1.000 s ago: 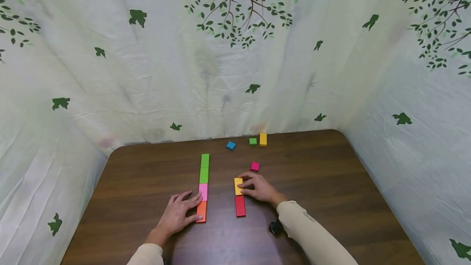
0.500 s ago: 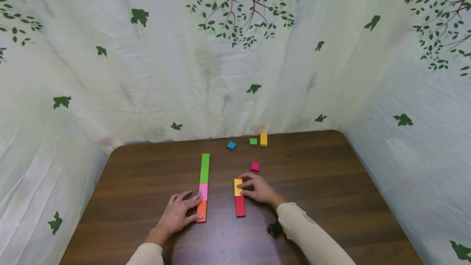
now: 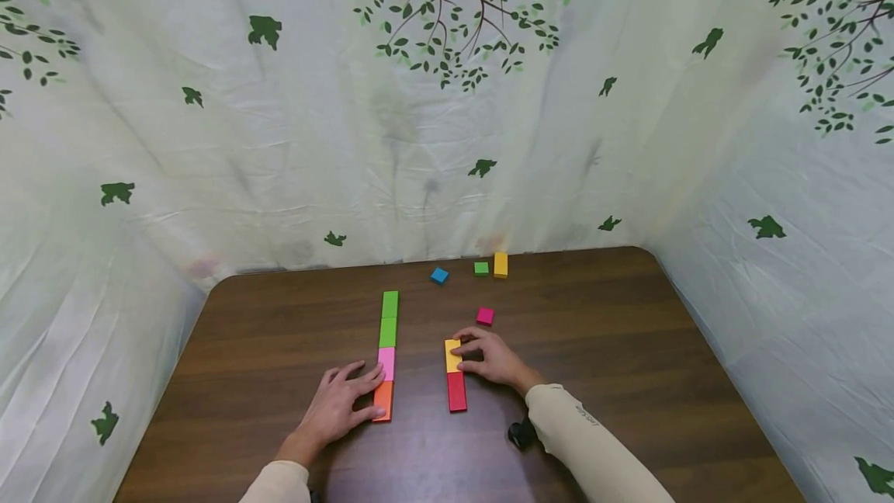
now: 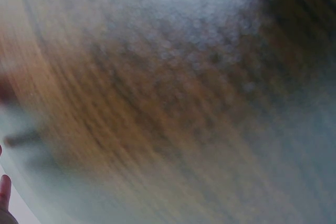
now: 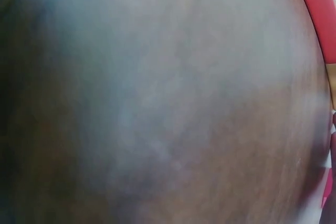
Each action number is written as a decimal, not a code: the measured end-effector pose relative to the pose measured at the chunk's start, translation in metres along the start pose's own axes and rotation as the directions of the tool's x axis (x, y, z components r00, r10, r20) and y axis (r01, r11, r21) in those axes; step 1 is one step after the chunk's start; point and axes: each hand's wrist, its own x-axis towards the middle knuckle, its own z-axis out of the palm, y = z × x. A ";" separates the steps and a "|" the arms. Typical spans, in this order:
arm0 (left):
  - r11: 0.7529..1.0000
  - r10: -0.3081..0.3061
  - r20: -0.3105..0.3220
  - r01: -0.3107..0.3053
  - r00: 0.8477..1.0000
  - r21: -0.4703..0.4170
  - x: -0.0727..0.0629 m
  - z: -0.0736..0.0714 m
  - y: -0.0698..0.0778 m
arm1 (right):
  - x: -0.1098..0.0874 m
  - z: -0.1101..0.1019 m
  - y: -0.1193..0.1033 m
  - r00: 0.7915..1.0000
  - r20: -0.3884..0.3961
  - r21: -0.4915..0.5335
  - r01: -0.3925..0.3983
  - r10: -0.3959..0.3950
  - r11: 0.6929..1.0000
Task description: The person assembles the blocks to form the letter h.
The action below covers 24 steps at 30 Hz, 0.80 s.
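The left hand [image 3: 337, 402], fingers loosely spread, grips nothing and touches the pink block [image 3: 386, 360] and the orange block [image 3: 382, 394]; the right hand [image 3: 496, 359], fingers bent, pinches the yellow block [image 3: 451, 362], which abuts the red block [image 3: 457, 393]. All four lie on a brown wooden table [image 3: 601, 317] before a pale, green-printed curtain [image 3: 314, 161]. Both cream sleeves [image 3: 594, 435] reach in from the near side, angled inward.

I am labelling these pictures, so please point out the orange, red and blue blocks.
Orange block [image 3: 385, 395], head view: uncovered top face.
Red block [image 3: 457, 392], head view: middle of top face.
Blue block [image 3: 439, 275], head view: top face.
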 end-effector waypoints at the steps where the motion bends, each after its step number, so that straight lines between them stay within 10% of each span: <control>1: 1.000 -0.001 0.001 0.001 1.000 0.001 0.000 0.000 0.000 | 0.000 0.000 0.000 1.000 0.001 0.003 -0.001 0.001 1.000; 24: 1.000 0.028 -0.038 -0.028 0.999 0.010 -0.001 0.000 0.001 | -0.001 -0.002 -0.002 0.999 -0.037 0.061 -0.008 0.011 0.998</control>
